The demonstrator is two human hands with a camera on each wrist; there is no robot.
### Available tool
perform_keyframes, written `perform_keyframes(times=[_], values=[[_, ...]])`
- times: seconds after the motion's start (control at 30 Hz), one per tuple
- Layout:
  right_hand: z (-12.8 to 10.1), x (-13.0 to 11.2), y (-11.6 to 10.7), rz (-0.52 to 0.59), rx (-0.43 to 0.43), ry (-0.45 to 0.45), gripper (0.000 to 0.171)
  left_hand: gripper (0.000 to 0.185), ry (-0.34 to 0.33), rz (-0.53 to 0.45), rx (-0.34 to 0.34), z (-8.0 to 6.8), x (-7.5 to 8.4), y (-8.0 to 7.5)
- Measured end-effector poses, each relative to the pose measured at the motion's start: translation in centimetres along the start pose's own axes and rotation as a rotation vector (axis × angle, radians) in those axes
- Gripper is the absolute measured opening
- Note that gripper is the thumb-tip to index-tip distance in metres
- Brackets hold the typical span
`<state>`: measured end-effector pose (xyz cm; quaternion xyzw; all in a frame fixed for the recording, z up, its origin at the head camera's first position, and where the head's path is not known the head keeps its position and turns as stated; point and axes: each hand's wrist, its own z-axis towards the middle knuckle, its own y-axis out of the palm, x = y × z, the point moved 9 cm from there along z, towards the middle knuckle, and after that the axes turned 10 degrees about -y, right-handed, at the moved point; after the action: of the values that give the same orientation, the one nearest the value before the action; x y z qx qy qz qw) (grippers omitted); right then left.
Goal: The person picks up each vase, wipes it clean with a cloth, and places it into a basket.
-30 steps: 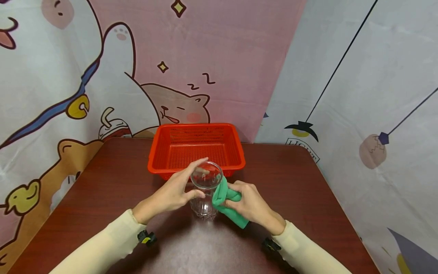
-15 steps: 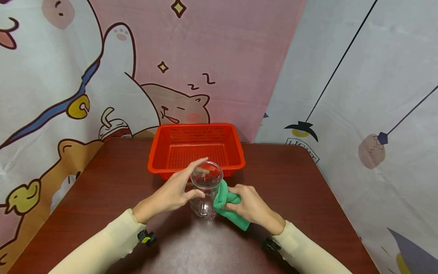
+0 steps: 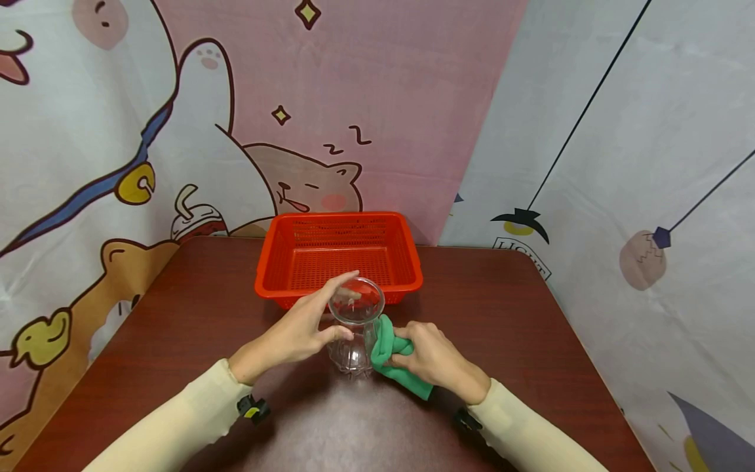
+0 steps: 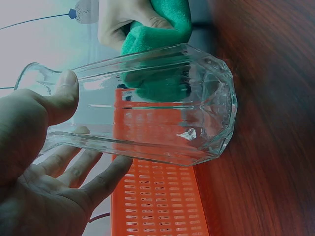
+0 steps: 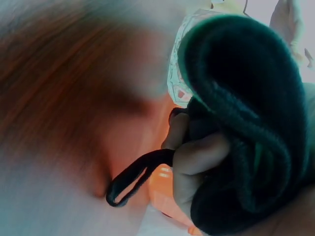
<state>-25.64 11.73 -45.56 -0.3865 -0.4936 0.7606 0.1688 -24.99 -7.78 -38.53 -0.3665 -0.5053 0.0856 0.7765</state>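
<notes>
A clear faceted glass (image 3: 354, 328) stands upright on the dark wooden table (image 3: 177, 328). My left hand (image 3: 295, 331) holds it, thumb on the near side and fingers round the far side near the rim. In the left wrist view the glass (image 4: 147, 118) lies across the frame with my thumb (image 4: 61, 96) on its wall. My right hand (image 3: 427, 357) grips a bunched green cloth (image 3: 386, 347) and presses it against the glass's right side, low down. The cloth (image 5: 256, 123) fills the blurred right wrist view; the same cloth (image 4: 157, 29) shows behind the glass.
An empty red plastic mesh basket (image 3: 271, 262) sits just behind the glass, against the cartoon-printed backdrop. The same basket (image 4: 157, 196) shows under the glass in the left wrist view. Bare table lies to the left, right and front.
My right hand has slid the green cloth down the glass's right side, from near the rim to the lower body. The left hand and glass have stayed put.
</notes>
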Motion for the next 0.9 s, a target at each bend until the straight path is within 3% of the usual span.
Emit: perform_keyframes(times=[0.33,0.9], values=[[-0.2,0.6,1.0,-0.026,-0.060,0.040,0.039,0.106,-0.013,0.011,0.003,0.0,-0.1,0.0],[-0.2,0.7,1.3,-0.024,-0.055,0.047,0.030,0.110,-0.016,0.010,0.007,0.0,-0.3,0.0]])
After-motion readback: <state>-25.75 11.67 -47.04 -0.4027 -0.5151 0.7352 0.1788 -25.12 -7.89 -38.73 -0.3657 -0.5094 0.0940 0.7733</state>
